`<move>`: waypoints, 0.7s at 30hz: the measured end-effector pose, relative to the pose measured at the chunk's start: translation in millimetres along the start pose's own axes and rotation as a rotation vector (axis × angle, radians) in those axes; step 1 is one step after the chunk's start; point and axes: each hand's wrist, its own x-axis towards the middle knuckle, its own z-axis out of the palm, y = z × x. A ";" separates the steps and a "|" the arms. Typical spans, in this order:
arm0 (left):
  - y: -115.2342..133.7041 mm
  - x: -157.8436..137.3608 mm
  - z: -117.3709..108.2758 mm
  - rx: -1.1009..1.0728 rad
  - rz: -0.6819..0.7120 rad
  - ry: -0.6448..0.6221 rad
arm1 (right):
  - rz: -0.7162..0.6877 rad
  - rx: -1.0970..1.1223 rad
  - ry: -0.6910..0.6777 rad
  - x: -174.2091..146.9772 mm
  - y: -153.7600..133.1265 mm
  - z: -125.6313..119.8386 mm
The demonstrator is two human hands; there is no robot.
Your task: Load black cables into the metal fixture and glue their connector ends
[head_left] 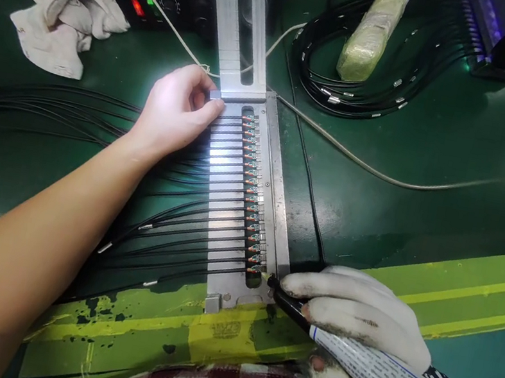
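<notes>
My bare left hand [176, 107] pinches the upper left edge of a metal fixture [222, 210], thumb on top, just below its raised slotted lid [236, 30]. Several black cables [228, 217] lie side by side across the fixture. Their stripped ends, with orange and green wires and small metal connectors [253, 183], sit over a long slot. In a white glove with bare fingertips, my right hand [355, 324] grips a pen-shaped white tube [386, 375] with dense print and a black front. Its narrow tip is at the lowest connector; whether it touches is unclear.
Behind stands a black control box [183, 1] with a lit red switch. A crumpled cloth [70, 0] lies left of it. Coiled black cables [310, 82] and a film-wrapped block [368, 46] are at the back right. Yellow tape [472, 299] runs along the front edge.
</notes>
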 end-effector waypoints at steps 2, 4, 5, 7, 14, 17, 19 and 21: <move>-0.2 0.0 -0.3 0.004 0.000 -0.001 | -0.001 0.002 0.030 -1.1 0.3 1.1; -1.1 0.2 -0.6 0.004 0.005 -0.003 | -0.004 0.003 0.034 -2.0 0.7 1.6; -1.6 0.4 -0.7 0.005 0.007 -0.007 | -0.009 0.003 0.025 -2.3 0.8 1.6; -2.6 0.7 -0.5 0.010 0.010 -0.012 | -0.017 0.007 0.012 -2.7 0.9 1.5; -4.7 1.3 0.8 -0.005 0.016 -0.003 | -0.022 0.019 0.068 -4.7 0.9 2.8; -5.1 1.0 0.9 -0.020 0.016 -0.003 | -0.016 0.024 0.047 -4.3 0.4 2.1; -4.6 0.7 0.9 -0.025 0.017 0.000 | -0.009 0.023 0.033 -3.5 -0.3 1.2; -3.7 0.6 1.1 -0.017 0.020 0.001 | -0.009 0.027 0.027 -2.7 -1.1 0.6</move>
